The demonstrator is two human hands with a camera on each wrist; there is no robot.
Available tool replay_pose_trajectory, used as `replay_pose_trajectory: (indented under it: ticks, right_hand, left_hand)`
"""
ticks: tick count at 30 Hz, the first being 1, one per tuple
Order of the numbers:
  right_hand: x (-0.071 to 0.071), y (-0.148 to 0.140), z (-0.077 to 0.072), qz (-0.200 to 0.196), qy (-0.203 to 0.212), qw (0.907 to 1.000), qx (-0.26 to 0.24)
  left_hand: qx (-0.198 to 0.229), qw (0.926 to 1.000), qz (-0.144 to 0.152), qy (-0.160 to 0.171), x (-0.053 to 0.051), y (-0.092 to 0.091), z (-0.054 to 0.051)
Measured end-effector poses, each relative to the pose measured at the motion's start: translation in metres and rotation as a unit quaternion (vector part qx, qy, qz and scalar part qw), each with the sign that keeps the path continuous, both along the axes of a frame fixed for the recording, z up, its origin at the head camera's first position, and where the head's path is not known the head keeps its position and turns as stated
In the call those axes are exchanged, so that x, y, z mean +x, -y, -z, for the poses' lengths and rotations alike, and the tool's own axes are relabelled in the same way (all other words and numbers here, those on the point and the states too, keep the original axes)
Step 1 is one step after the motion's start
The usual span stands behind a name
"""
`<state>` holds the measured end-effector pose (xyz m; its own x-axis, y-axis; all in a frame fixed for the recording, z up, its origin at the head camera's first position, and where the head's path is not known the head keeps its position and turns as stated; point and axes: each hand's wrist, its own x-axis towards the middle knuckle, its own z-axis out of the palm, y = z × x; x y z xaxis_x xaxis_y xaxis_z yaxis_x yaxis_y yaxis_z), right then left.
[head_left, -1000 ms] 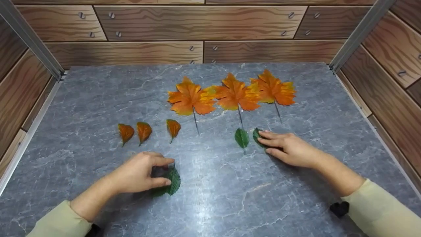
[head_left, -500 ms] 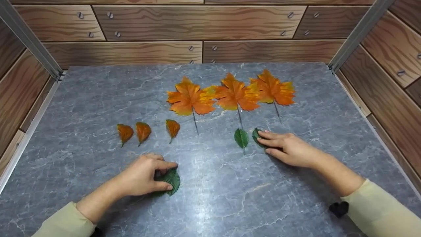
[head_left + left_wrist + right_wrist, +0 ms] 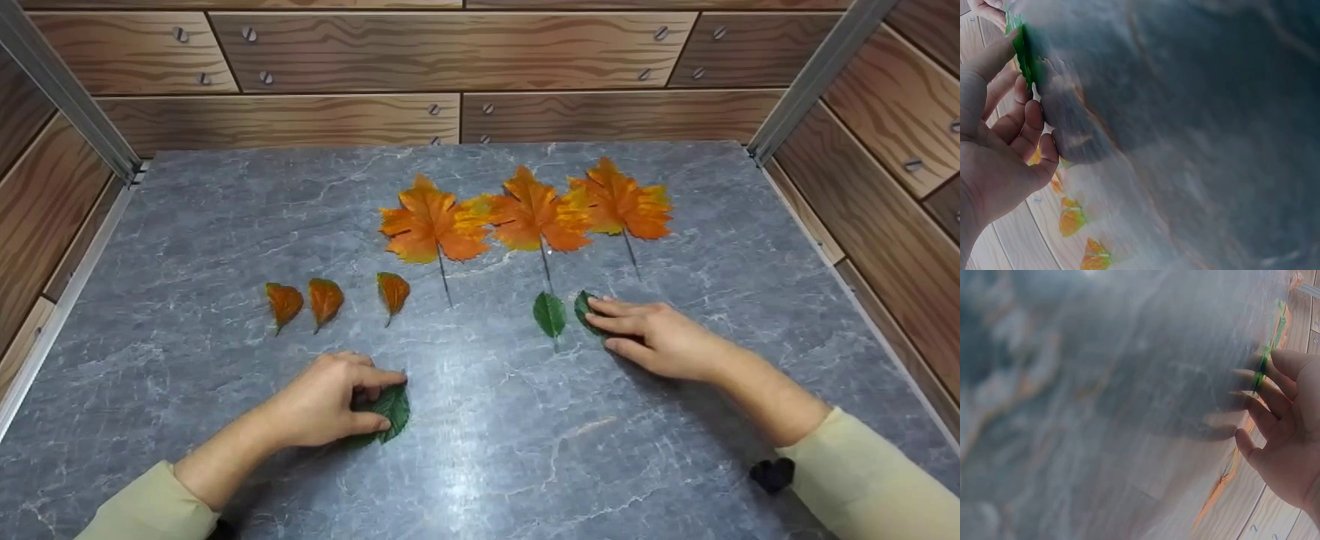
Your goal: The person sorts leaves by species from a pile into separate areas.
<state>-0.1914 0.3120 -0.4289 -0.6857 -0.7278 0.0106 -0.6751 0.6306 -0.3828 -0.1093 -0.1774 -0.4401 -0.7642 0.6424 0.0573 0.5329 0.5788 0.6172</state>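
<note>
In the head view, my left hand [image 3: 322,401] is at the near left with a green leaf [image 3: 396,416] between its thumb and index finger. The left wrist view shows that leaf [image 3: 1026,53] edge-on between thumb and fingers, its base hidden. My right hand [image 3: 664,341] rests flat with extended fingers on another green leaf [image 3: 583,309], covering most of it. Just left of those fingertips lies an uncovered green leaf [image 3: 550,315]. The right wrist view shows the right hand [image 3: 1292,416] with fingertips down on the tabletop.
Three orange maple leaves with dark stems, the left one [image 3: 431,221], the middle one [image 3: 536,214] and the right one [image 3: 626,202], form a row at the back. Three small brown-orange leaves [image 3: 326,302] lie at the left. Wood-patterned panels [image 3: 450,52] enclose the grey marbled table [image 3: 225,202].
The left hand has shifted slightly right and its thumb and index finger have closed in on the green leaf. The right hand has stayed in place.
</note>
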Motion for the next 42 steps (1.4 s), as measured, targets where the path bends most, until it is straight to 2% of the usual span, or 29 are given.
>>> replay_pose_trajectory:
  ticks: [10, 18, 22, 29, 34, 42]
  right_hand:
    - [-0.001, 0.0, 0.0, 0.0, 0.001, 1.0, 0.002]
    - [-0.001, 0.0, 0.0, 0.002, 0.007, 0.9999, 0.008]
    - [-0.001, 0.0, 0.0, 0.004, 0.009, 0.9999, 0.01]
    - [-0.001, 0.0, 0.002, -0.003, -0.001, 1.0, -0.002]
    - [-0.001, 0.0, 0.002, -0.003, -0.001, 1.0, -0.003]
    - [-0.001, 0.0, 0.001, -0.003, 0.003, 1.0, -0.001]
  left_hand:
    - [0.028, 0.9996, 0.008, -0.001, 0.002, 0.0, -0.003]
    - [0.042, 0.9989, -0.006, 0.019, 0.003, -0.004, -0.003]
    - [0.05, 0.9979, -0.023, 0.034, 0.003, -0.007, -0.005]
    - [0.069, 0.9944, -0.055, 0.058, 0.003, -0.012, -0.016]
    - [0.097, 0.9907, -0.055, 0.077, -0.001, -0.015, -0.026]
    - [0.133, 0.9869, -0.037, 0.084, -0.012, -0.017, -0.044]
